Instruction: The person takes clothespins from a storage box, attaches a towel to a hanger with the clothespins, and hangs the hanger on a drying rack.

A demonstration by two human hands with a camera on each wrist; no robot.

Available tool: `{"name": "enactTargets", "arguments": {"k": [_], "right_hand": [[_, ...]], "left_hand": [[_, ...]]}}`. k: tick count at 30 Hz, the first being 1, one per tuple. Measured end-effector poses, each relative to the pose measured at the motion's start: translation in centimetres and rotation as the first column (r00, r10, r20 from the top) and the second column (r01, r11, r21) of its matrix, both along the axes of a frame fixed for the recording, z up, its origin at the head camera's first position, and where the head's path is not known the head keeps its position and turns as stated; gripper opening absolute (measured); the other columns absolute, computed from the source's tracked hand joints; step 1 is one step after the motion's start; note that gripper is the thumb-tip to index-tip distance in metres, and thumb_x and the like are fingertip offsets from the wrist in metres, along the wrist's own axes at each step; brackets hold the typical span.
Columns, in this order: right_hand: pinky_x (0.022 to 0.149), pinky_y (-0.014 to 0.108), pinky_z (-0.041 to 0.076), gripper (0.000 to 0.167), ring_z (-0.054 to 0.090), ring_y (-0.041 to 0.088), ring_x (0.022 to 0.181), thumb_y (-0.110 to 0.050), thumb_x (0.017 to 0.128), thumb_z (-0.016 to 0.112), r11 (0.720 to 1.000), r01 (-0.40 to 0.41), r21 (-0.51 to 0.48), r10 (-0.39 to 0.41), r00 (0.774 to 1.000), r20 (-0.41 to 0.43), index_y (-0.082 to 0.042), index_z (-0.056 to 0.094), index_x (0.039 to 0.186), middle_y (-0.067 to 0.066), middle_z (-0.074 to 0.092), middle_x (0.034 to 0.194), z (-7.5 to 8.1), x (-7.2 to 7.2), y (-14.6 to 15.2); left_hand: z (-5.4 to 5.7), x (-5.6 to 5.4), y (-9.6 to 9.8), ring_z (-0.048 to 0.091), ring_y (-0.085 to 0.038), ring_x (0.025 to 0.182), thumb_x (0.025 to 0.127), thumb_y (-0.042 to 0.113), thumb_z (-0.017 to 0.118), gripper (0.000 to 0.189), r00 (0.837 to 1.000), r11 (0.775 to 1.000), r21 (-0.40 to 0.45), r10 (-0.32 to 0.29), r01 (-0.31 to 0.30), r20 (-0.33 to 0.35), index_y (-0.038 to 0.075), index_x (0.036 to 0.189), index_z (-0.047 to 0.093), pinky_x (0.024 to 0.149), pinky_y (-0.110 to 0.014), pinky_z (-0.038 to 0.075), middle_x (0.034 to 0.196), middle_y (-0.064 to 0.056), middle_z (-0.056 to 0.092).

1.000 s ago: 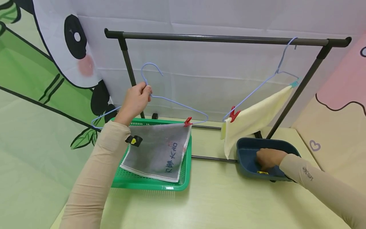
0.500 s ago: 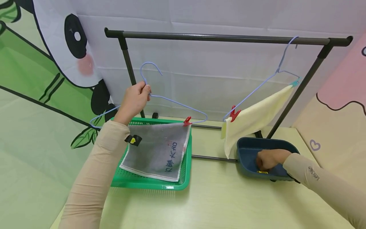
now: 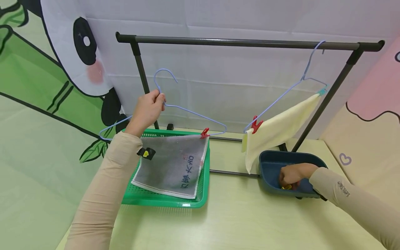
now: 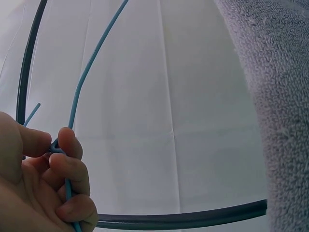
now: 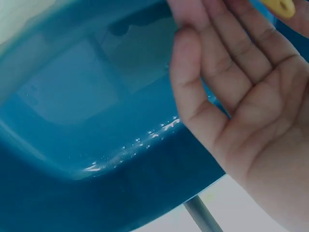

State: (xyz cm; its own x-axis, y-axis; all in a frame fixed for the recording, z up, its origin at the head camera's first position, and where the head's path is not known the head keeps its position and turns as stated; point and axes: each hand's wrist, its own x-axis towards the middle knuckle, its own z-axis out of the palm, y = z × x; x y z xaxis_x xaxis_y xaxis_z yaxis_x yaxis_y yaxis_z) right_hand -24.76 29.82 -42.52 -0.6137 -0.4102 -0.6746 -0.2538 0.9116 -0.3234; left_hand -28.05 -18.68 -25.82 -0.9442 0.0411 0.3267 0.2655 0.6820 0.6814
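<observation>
My left hand (image 3: 147,110) grips the neck of a blue wire hanger (image 3: 197,113); the left wrist view shows fingers (image 4: 72,169) curled round the wire. From the hanger's right end a red clothespin (image 3: 205,133) holds a grey towel (image 3: 170,163) with dark lettering. The towel hangs over a green basket (image 3: 203,194), its upper left part hidden behind my forearm. Down in a dark blue bin (image 3: 268,156), my right hand (image 3: 293,173) pinches a yellow clothespin (image 3: 286,186), also seen at the thumb in the right wrist view.
A black rack's bar (image 3: 243,41) spans the back. At its right hangs a second blue hanger (image 3: 276,100), with a pale yellow cloth (image 3: 278,128) clipped by a red and a teal clothespin. The cloth's lower corner hangs beside the bin.
The yellow clothespin, flat under my right fingers before, now sits tilted between the fingertips. My left hand, hanger and grey towel stay almost in place.
</observation>
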Motion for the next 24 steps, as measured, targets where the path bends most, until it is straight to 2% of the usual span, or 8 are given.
{"name": "enactTargets", "arguments": {"k": [4, 7, 13, 24], "right_hand": [[0.053, 0.030, 0.047, 0.024, 0.061, 0.017, 0.058, -0.013, 0.088, 0.054, 0.999, 0.030, -0.024, -0.030, 0.999, 0.014, -0.012, 0.060, 0.065, 0.002, 0.060, 0.065, -0.04, 0.11, -0.21], [0.054, 0.030, 0.047, 0.019, 0.060, 0.017, 0.059, -0.010, 0.088, 0.054, 0.998, 0.040, -0.052, -0.039, 0.999, 0.031, -0.012, 0.063, 0.072, 0.002, 0.061, 0.068, -0.04, 0.13, -0.32], [0.060, 0.032, 0.051, 0.015, 0.060, 0.017, 0.063, -0.003, 0.086, 0.058, 0.995, 0.005, -0.096, -0.002, 0.999, 0.033, -0.015, 0.068, 0.086, 0.000, 0.061, 0.074, 0.10, 0.14, -0.36], [0.059, 0.035, 0.049, 0.012, 0.054, 0.016, 0.060, 0.003, 0.082, 0.059, 0.991, 0.035, -0.128, -0.030, 0.998, 0.046, -0.008, 0.062, 0.083, 0.004, 0.060, 0.073, 0.36, 0.26, -0.76]], "left_hand": [[0.08, 0.04, 0.05, 0.039, -0.023, 0.059, 0.103, 0.034, 0.036, 0.036, 1.000, 1.000, -0.003, -0.001, 0.001, 0.004, 0.005, 0.096, 0.056, 0.053, -0.033, 0.031, 0.080, -0.009, 0.057], [0.07, 0.01, 0.05, 0.040, -0.024, 0.060, 0.103, 0.033, 0.036, 0.034, 1.000, 1.000, 0.004, -0.003, 0.003, 0.007, 0.006, 0.095, 0.056, 0.054, -0.033, 0.032, 0.081, -0.009, 0.057], [0.06, -0.01, 0.04, 0.040, -0.023, 0.060, 0.103, 0.031, 0.037, 0.033, 1.000, 1.000, 0.011, -0.006, 0.006, 0.000, 0.005, 0.095, 0.056, 0.054, -0.034, 0.032, 0.080, -0.010, 0.057], [0.34, 0.19, -0.04, 0.042, -0.025, 0.065, 0.103, 0.033, 0.037, 0.035, 1.000, 1.000, 0.022, -0.018, 0.018, 0.013, 0.004, 0.097, 0.056, 0.058, -0.034, 0.033, 0.082, -0.012, 0.057]]}}
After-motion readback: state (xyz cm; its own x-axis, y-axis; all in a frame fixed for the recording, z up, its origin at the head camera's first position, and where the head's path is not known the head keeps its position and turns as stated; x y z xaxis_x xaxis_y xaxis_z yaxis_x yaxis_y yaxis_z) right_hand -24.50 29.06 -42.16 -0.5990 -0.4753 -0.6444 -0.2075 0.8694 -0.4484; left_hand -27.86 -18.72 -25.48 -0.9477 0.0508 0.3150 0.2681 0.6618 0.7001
